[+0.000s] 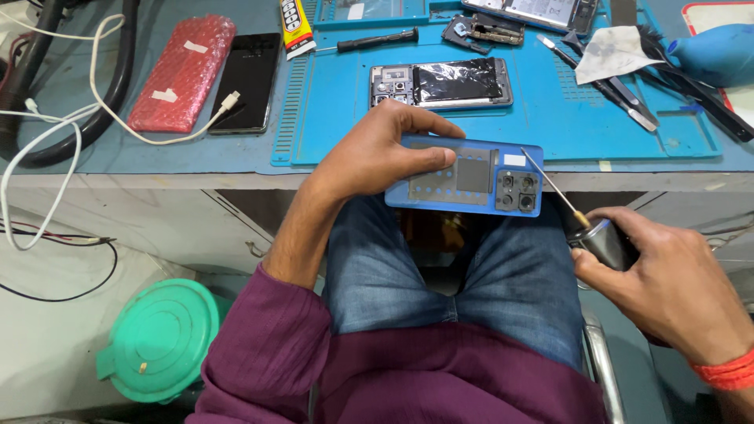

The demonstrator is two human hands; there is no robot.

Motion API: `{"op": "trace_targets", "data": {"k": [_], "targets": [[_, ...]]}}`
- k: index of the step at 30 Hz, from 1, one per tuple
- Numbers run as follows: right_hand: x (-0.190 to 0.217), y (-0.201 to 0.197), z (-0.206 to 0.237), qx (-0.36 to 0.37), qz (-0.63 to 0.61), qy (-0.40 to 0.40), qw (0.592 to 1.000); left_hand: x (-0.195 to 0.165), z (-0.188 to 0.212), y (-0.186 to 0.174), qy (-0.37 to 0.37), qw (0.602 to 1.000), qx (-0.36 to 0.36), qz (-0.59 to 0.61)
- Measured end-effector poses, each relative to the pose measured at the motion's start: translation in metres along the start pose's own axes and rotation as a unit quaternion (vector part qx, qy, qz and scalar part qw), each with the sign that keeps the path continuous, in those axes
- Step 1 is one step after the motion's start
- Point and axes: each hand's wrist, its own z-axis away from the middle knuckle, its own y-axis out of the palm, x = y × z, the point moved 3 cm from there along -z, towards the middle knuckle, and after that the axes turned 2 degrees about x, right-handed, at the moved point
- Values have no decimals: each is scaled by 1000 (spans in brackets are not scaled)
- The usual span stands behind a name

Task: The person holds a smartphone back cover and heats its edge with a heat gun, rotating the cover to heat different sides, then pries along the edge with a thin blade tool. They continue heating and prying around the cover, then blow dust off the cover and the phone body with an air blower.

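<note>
- You held one blue phone back cover (463,176) over your lap, your left hand (375,154) closed around its left end, thumb across the inner face.
- Your right hand (666,276) was wrapped around one screwdriver (594,232), at 4 o'clock from the cover; its tip touched the cover's upper right edge.
- On the table (157,153) at 12 o'clock lay one opened phone (441,83), one black phone (250,82) and one red bubble-wrapped packet (181,72).

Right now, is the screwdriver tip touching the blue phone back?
Touching. The head view shows the screwdriver in the right hand, its tip meeting the top edge of the blue phone back, held by the left hand.
</note>
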Motion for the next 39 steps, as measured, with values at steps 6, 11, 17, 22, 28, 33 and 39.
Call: {"op": "trace_targets", "data": {"k": [6, 11, 17, 22, 28, 33, 39], "targets": [[-2, 1, -1, 2, 8, 8, 1000, 0, 1, 1, -7, 1000, -4, 8], [-6, -1, -3, -15, 14, -3, 1000, -2, 1, 1, 20, 1000, 1, 8], [-7, -1, 0, 3, 29, 11, 1000, -1, 1, 2, 19, 1000, -2, 3], [-5, -1, 1, -9, 30, -14, 999, -1, 1, 2, 29, 1000, -3, 3], [-6, -2, 0, -10, 29, -12, 999, -1, 1, 3, 16, 1000, -4, 3], [-10, 0, -1, 16, 53, 32, 998, -1, 1, 2, 41, 999, -2, 3], [-9, -1, 1, -23, 21, -26, 999, 0, 1, 2, 47, 999, -1, 4]]}}
